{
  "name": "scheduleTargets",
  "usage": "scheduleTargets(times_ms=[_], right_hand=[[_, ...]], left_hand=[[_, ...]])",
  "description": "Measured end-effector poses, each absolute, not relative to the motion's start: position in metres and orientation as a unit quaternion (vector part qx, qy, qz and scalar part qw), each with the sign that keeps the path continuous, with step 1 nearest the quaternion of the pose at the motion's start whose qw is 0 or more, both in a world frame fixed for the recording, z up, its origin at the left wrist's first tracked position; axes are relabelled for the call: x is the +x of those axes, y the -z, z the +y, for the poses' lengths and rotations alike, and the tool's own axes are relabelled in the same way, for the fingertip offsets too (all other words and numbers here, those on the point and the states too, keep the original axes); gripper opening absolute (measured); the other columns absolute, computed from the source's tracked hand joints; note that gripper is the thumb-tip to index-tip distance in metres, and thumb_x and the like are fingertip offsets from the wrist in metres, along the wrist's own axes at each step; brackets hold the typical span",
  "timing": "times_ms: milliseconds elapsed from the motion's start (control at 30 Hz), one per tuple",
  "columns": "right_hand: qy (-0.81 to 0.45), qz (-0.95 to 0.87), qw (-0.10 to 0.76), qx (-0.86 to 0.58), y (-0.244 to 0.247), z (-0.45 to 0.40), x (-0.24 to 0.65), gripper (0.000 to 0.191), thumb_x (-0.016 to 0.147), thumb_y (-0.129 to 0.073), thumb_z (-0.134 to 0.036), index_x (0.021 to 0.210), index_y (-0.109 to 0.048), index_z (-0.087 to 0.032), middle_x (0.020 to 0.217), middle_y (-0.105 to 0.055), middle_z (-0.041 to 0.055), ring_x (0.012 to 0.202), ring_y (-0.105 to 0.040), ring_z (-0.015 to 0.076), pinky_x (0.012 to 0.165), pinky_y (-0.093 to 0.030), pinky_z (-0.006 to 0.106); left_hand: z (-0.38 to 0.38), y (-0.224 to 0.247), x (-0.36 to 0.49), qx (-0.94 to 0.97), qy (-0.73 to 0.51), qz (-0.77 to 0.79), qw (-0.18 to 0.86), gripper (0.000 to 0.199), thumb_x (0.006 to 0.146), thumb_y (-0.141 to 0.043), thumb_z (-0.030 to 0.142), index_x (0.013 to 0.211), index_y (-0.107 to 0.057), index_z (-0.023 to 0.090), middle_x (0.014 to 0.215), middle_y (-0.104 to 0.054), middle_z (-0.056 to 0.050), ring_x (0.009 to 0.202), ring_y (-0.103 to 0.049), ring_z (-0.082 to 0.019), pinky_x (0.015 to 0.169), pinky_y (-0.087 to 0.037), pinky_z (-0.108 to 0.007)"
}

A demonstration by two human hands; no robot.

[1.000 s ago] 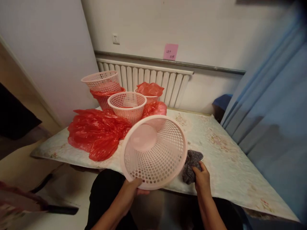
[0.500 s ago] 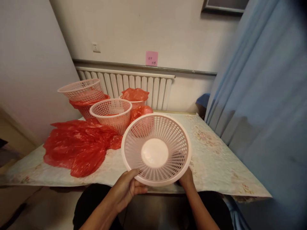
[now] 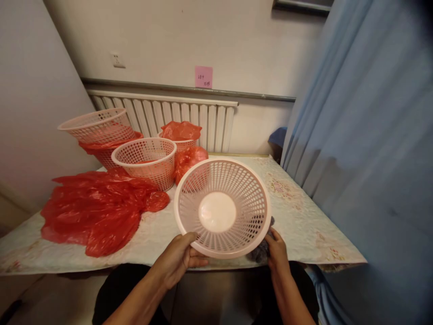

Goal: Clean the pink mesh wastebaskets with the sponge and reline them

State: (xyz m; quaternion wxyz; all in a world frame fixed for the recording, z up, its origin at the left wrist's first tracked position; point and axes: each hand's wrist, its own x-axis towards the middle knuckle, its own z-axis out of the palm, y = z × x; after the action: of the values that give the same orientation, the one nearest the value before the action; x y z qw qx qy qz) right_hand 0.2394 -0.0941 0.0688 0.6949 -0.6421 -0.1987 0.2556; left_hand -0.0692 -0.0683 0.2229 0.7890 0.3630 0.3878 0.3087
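Note:
A pale pink plastic basket (image 3: pixel 217 212) with a perforated wall is tilted so that its inside faces me, above the front edge of the table. My left hand (image 3: pixel 177 259) grips its rim at the lower left, thumb over the rim and fingers beneath. At the basket's lower right, my right hand (image 3: pixel 278 250) is closed on a dark grey cloth (image 3: pixel 261 251) against the outer wall. Part of the cloth is hidden behind the basket.
Red plastic bags (image 3: pixel 101 212) lie spread on the left of the floral tablecloth (image 3: pixel 304 225). Behind them stand more pink baskets (image 3: pixel 149 158), some with red bags in them. A white radiator (image 3: pixel 216 122) is at the back wall, and a blue curtain (image 3: pixel 341 135) hangs on the right.
My right hand has come out from behind the basket to its right side, and the grey cloth now shows. The left hand keeps its hold on the rim. The view has shifted slightly right.

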Motion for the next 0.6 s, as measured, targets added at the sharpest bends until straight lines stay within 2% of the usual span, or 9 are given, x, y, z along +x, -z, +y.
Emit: scheduleTargets(times_ms=[100, 200, 300, 367, 433, 500, 600], right_hand=[[-0.185, -0.124, 0.75, -0.623, -0.115, -0.11, 0.245, 0.067, 0.056, -0.07, -0.038, 0.118, -0.059, -0.016, 0.107, -0.066, 0.0078, 0.093, -0.063, 0.023, 0.082, -0.052, 0.037], [-0.025, -0.17, 0.751, -0.637, -0.178, -0.137, 0.241, 0.059, 0.068, -0.066, -0.039, 0.122, -0.057, -0.017, 0.111, -0.064, 0.0064, 0.097, -0.061, 0.0224, 0.087, -0.049, 0.039], [0.167, -0.246, 0.662, -0.688, -0.232, -0.16, 0.227, 0.046, 0.073, -0.065, -0.034, 0.113, -0.063, -0.012, 0.101, -0.065, 0.0075, 0.093, -0.06, 0.0232, 0.086, -0.047, 0.037], [0.217, -0.369, 0.597, -0.679, -0.254, -0.164, 0.217, 0.036, 0.075, -0.064, -0.029, 0.108, -0.064, -0.014, 0.094, -0.065, 0.0056, 0.086, -0.06, 0.0211, 0.082, -0.047, 0.035], [0.209, -0.56, 0.518, -0.612, -0.265, -0.155, 0.208, 0.029, 0.078, -0.058, -0.021, 0.107, -0.062, -0.017, 0.098, -0.064, 0.0061, 0.091, -0.059, 0.0215, 0.083, -0.047, 0.036], [0.174, -0.731, 0.413, -0.515, -0.267, -0.137, 0.201, 0.03, 0.081, -0.051, -0.015, 0.11, -0.059, -0.019, 0.11, -0.061, 0.0086, 0.102, -0.056, 0.0224, 0.089, -0.046, 0.039], [0.154, -0.855, 0.235, -0.436, -0.261, -0.103, 0.19, 0.029, 0.087, -0.044, -0.01, 0.112, -0.058, -0.018, 0.112, -0.06, 0.0103, 0.102, -0.052, 0.0211, 0.086, -0.045, 0.037]], left_hand=[[-0.074, -0.221, -0.065, 0.387, -0.304, 0.394, 0.776, 0.04, 0.083, -0.058, 0.035, 0.109, -0.062, 0.005, 0.092, -0.074, -0.016, 0.074, -0.071, -0.023, 0.061, -0.058, -0.03], [-0.081, -0.216, -0.06, 0.426, -0.3, 0.425, 0.74, 0.041, 0.084, -0.055, 0.041, 0.105, -0.062, 0.007, 0.085, -0.074, -0.014, 0.071, -0.071, -0.024, 0.063, -0.058, -0.035], [-0.084, -0.209, -0.053, 0.447, -0.331, 0.494, 0.669, 0.035, 0.08, -0.061, 0.038, 0.101, -0.059, 0.011, 0.078, -0.072, -0.008, 0.064, -0.068, -0.022, 0.056, -0.056, -0.034], [-0.084, -0.203, -0.05, 0.452, -0.387, 0.528, 0.606, 0.032, 0.074, -0.066, 0.032, 0.1, -0.055, 0.016, 0.077, -0.069, -0.003, 0.062, -0.066, -0.02, 0.051, -0.053, -0.03], [-0.085, -0.199, -0.048, 0.475, -0.44, 0.528, 0.55, 0.03, 0.072, -0.068, 0.029, 0.094, -0.051, 0.02, 0.075, -0.066, 0.001, 0.063, -0.063, -0.018, 0.051, -0.05, -0.025], [-0.087, -0.197, -0.047, 0.516, -0.45, 0.5, 0.53, 0.024, 0.073, -0.066, 0.03, 0.087, -0.049, 0.021, 0.072, -0.063, 0.003, 0.063, -0.061, -0.016, 0.053, -0.047, -0.023], [-0.094, -0.199, -0.043, 0.588, -0.415, 0.448, 0.531, 0.015, 0.077, -0.062, 0.03, 0.08, -0.049, 0.022, 0.068, -0.058, 0.004, 0.062, -0.056, -0.014, 0.054, -0.042, -0.021]])
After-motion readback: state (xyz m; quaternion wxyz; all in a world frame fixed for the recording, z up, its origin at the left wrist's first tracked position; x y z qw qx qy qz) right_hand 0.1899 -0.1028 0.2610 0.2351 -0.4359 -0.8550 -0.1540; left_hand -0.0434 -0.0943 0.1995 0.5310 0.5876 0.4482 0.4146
